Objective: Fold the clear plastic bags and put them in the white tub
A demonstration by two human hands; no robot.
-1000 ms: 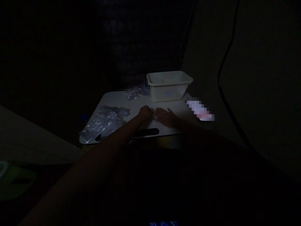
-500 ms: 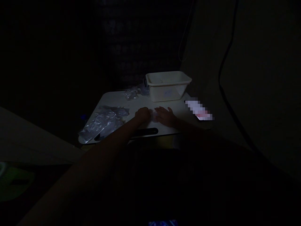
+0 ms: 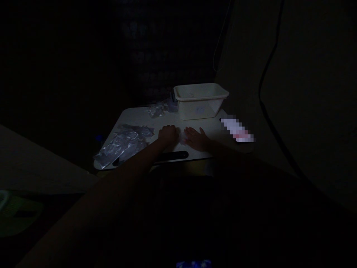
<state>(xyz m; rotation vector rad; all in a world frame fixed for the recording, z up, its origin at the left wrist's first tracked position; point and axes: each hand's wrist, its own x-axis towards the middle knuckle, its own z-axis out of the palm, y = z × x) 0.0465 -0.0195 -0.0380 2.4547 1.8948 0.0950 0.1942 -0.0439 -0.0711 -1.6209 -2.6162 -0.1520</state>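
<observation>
In the dim head view, both hands rest over a small white table (image 3: 134, 115). My left hand (image 3: 168, 136) is curled with its knuckles up, closed at the left edge of a small clear plastic piece (image 3: 182, 137); what its fingers hold is partly hidden. My right hand (image 3: 197, 138) lies flat on the right side of that piece, fingers stretched and a little spread. The piece looks like thin plastic film or a small bag, though darkness hides its detail. Left of my left hand lies a heap of clear plastic bags (image 3: 122, 143).
A white plastic bin (image 3: 199, 108) stands at the table's back, with crumpled clear plastic (image 3: 157, 110) beside it. A pixelated flat item (image 3: 237, 130) lies at the right edge. A dark handle slot (image 3: 174, 155) cuts the front edge. A black cable (image 3: 262, 85) hangs at right.
My right hand's fingers are spread slightly more on the plastic. My left hand stays closed, nearly in place. The whole view has shifted slightly.
</observation>
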